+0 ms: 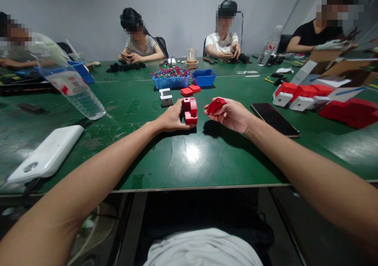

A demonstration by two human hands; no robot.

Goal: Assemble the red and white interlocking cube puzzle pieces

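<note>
My left hand (173,118) is closed around a red plastic housing (191,112) with a notched, hollow side, just above the green table. To its right, my right hand (233,114) grips a smaller red plastic piece (216,106), tilted and apart from the housing. Its fingertips are partly hidden behind that piece. Beyond my left hand lie a white notched housing (165,96) and a pair of red pieces (190,90).
A blue bin (171,81) heaped with coloured wires stands beside another blue bin (204,78). On the right lie a phone (274,118) and red-and-white housings (304,94) by a cardboard box (339,67). Leftward are a water bottle (78,90) and white power bank (47,151). Several people sit around.
</note>
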